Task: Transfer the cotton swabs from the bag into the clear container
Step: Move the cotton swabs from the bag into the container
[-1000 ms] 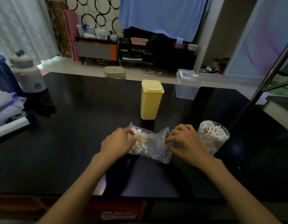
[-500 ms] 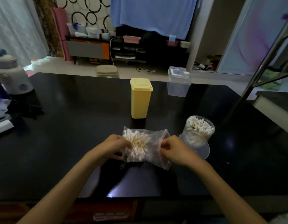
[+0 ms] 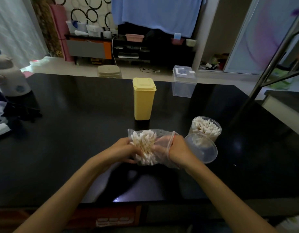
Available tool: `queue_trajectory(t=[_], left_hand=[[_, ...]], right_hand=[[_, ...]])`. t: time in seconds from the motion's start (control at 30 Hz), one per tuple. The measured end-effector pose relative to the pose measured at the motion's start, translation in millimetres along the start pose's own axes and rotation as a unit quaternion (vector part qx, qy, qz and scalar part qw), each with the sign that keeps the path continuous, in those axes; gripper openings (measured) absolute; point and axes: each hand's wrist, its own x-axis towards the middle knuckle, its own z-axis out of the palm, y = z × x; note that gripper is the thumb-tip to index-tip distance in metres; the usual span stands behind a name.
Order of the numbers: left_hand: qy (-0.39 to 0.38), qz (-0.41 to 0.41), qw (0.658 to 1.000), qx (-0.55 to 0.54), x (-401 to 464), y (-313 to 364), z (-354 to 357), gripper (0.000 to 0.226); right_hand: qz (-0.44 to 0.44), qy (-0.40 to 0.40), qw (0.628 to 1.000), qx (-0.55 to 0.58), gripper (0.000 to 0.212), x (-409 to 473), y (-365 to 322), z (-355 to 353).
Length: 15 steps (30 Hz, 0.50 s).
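Cotton swabs [image 3: 144, 146] lie bunched in the bag [image 3: 159, 142], centre frame, long axis running top-bottom. Left hand [image 3: 123, 151] grips the bundle thru plastic; right hand [image 3: 178, 151] pinches the bag mouth, nearer the clear container [image 3: 206, 127] at right.

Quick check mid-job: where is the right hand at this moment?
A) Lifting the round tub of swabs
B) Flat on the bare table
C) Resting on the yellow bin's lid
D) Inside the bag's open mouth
D: the right hand is pushed into the mouth of the bag, its fingers seen through the clear plastic, while the left hand grips the swabs from outside.
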Motion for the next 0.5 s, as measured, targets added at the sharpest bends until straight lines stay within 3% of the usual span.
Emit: queue_trajectory(t=[0.2, 0.37, 0.5], left_hand=[[0.021, 0.073, 0.996, -0.054, 0.4, -4.8, -3.3, 0.007], [-0.012, 0.114, 0.993, 0.004, -2.9, -4.6, -5.2, 0.007], [-0.026, 0.144, 0.987, 0.063, -4.9, -5.5, -6.2, 0.012]], right_hand=[[0.045, -0.045, 0.989, 0.137, 0.008, -0.8, 0.9, 4.1], [-0.012, -0.034, 0.998, 0.043, 0.010, -1.6, 0.8, 3.3], [0.000, -0.060, 0.997, -0.044, 0.009, -3.5, -13.1, 1.9]])
